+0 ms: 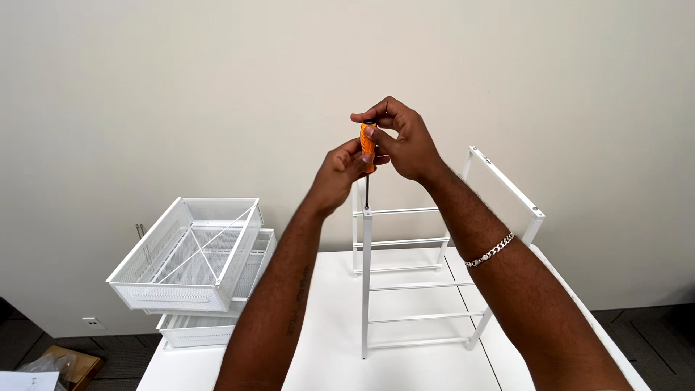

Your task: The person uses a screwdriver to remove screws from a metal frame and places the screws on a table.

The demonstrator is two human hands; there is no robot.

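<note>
Both my hands hold an orange-handled screwdriver (367, 145) upright in front of the wall. My right hand (405, 141) wraps the top of the handle, fingers curled over its black cap. My left hand (340, 174) grips the lower part of the handle from the left. The thin dark shaft points straight down, and its tip meets the top of a front post of a white metal rack frame (367, 282). The frame stands on a white table (326, 326) and has several horizontal rails. A silver chain bracelet sits on my right wrist.
A stack of white mesh drawer baskets (188, 253) stands at the table's left edge, the top one tilted. A cardboard box (69, 366) and papers lie on the dark floor at lower left. A plain beige wall is behind.
</note>
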